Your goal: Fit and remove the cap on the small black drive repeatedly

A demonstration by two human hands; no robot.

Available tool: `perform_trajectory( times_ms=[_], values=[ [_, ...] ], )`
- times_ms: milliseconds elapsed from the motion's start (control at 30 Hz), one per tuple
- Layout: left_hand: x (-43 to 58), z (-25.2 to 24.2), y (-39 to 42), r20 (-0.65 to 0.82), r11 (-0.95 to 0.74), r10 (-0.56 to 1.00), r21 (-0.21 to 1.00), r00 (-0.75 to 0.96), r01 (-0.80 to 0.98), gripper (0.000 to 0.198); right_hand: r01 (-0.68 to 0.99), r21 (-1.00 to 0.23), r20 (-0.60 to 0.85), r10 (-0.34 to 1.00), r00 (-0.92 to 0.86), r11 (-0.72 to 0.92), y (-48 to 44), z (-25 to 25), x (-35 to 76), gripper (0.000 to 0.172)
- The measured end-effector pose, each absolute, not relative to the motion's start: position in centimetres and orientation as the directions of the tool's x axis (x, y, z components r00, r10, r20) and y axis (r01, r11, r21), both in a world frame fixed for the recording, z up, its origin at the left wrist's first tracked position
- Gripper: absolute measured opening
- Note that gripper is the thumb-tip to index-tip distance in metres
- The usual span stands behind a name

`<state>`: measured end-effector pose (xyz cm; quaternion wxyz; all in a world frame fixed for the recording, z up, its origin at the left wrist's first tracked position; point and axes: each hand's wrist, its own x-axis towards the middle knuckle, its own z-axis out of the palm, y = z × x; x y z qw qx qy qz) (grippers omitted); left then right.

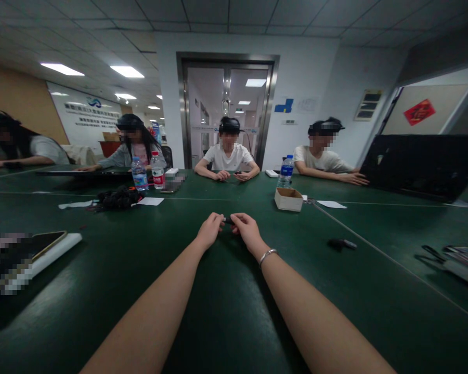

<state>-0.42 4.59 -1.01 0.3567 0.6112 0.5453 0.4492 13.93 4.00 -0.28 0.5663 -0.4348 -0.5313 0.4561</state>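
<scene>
A small dark stick-like object (228, 221) with a pale, metallic-looking end spans the gap between my hands, just over the green table (226, 322). Its exact kind is too small to make out. My left hand (209, 231) pinches the pale end. Closed on the dark end is my right hand (247, 232), which has a silver bangle (267, 256) at the wrist. Fingers hide parts of the object. Off to the right, a similar black piece with a grey end (342, 243) lies on the tabletop.
Ahead stands a small open cardboard box (288, 200) near a water bottle (286, 171). Two bottles (158, 171) and a black tangled bundle (119, 199) are left. A phone (27, 254) lies near left. A large black screen (421, 166) stands right. Several people sit opposite.
</scene>
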Motion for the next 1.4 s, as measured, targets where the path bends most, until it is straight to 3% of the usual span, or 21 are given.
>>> perform_trajectory(
  times_ms=[100, 300, 467, 733, 1267, 1400],
  values=[
    [-0.46, -1.03, 4.51, 0.158, -0.152, 0.987, 0.907, 0.017, 0.394, 0.049, -0.055, -0.978, 0.202, 0.979, 0.017, 0.202, 4.04, -0.35, 13.89, 0.033],
    [-0.66, -1.39, 4.96, 0.140, -0.133, 0.990, 0.929, 0.006, 0.345, 0.032, -0.057, -0.978, 0.200, 0.980, 0.017, 0.201, 4.03, -0.34, 13.90, 0.032],
    [-0.67, -1.42, 5.16, 0.134, -0.131, 0.991, 0.914, 0.020, 0.385, 0.050, -0.040, -0.978, 0.205, 0.979, 0.013, 0.205, 4.05, -0.32, 13.94, 0.033],
    [-0.60, -1.11, 4.60, 0.147, -0.149, 0.989, 0.923, 0.032, 0.355, 0.031, -0.031, -0.979, 0.202, 0.979, 0.011, 0.202, 4.05, -0.32, 13.93, 0.031],
    [-0.73, -1.55, 4.87, 0.183, -0.184, 0.982, 0.884, 0.042, 0.429, 0.048, -0.026, -0.978, 0.208, 0.978, 0.017, 0.208, 4.22, -0.45, 13.91, 0.033],
    [-0.70, -1.54, 4.91, 0.180, -0.185, 0.982, 0.884, 0.051, 0.430, 0.040, -0.032, -0.979, 0.202, 0.979, 0.019, 0.202, 4.08, -0.33, 13.88, 0.031]
  ],
)
